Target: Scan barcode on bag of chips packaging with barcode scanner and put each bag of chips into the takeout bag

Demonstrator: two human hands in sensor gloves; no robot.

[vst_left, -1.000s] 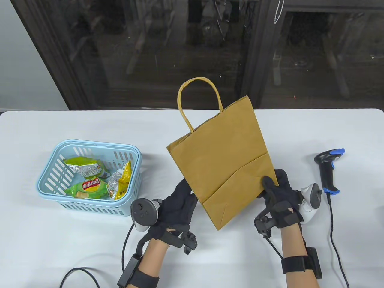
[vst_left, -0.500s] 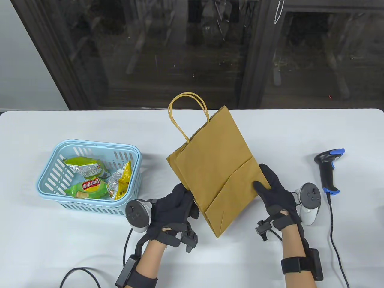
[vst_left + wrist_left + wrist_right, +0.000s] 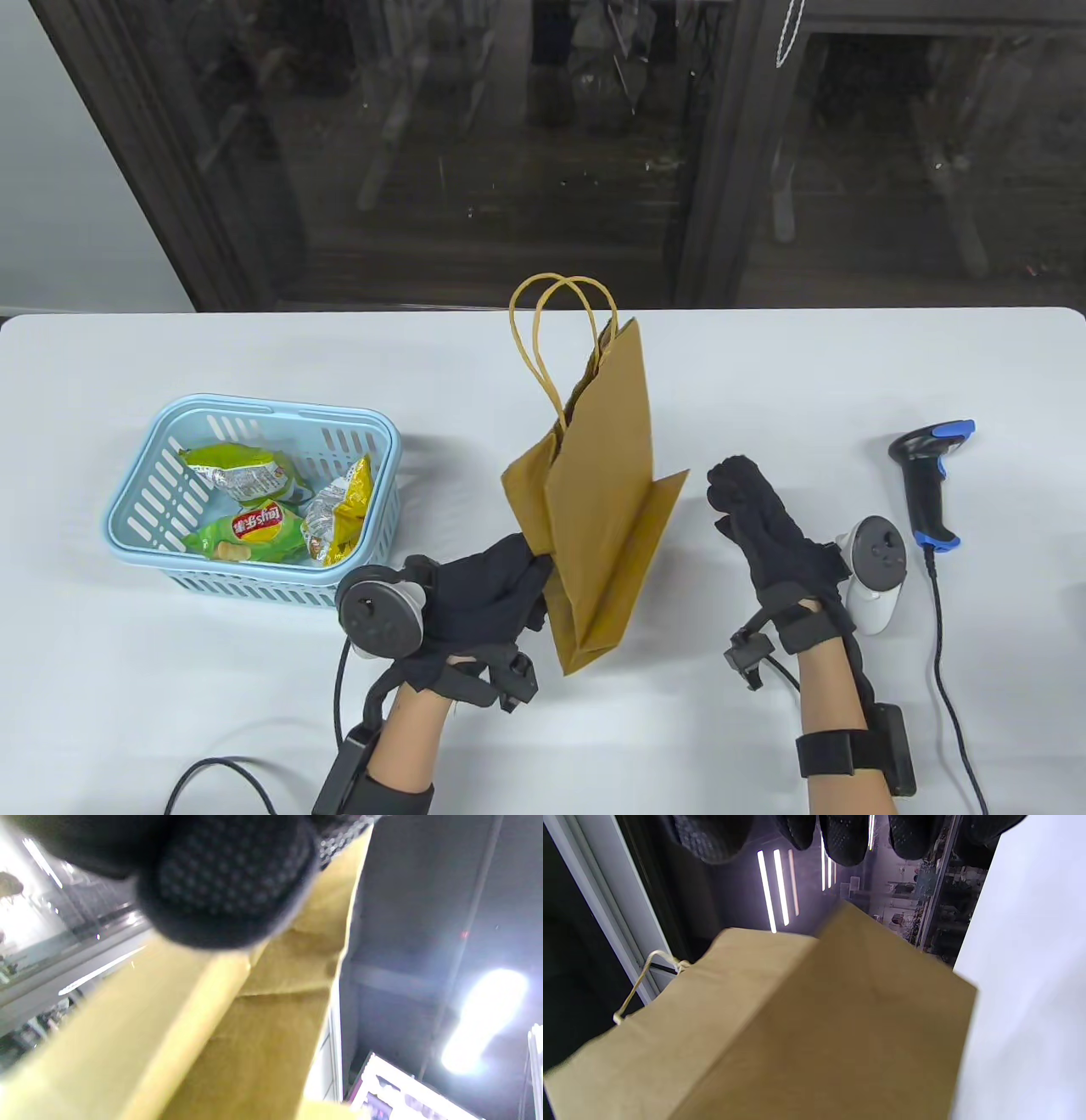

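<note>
Takeout bag (image 3: pixel 594 509) is the thing to watch. From the table view it's held up off the tabletop (image 3: pixel 170 722), still folded, edge-on, long axis running from near the left hand (image 3: pixel 488 590) up and away to the handles. Left fingers are pinched on its lower left edge; the right hand (image 3: pixel 759 531) hangs just right of the bottom flap, fingers relaxed, holding nothing, not touching. So the bag sits left of the right fingers, and that hand looks nearest for opening it.

Left wrist view: a gloved fingertip (image 3: pixel 229 882) pressed on folded brown paper (image 3: pixel 254 1035).

Right wrist view: the right fingers (image 3: pixel 844 836) dangle free, with the bag (image 3: pixel 797 1035) below them.

Chips (image 3: pixel 254 531) wait in the blue basket (image 3: pixel 136 501), barcode scanner (image 3: pixel 929 488) right of the right hand.
</note>
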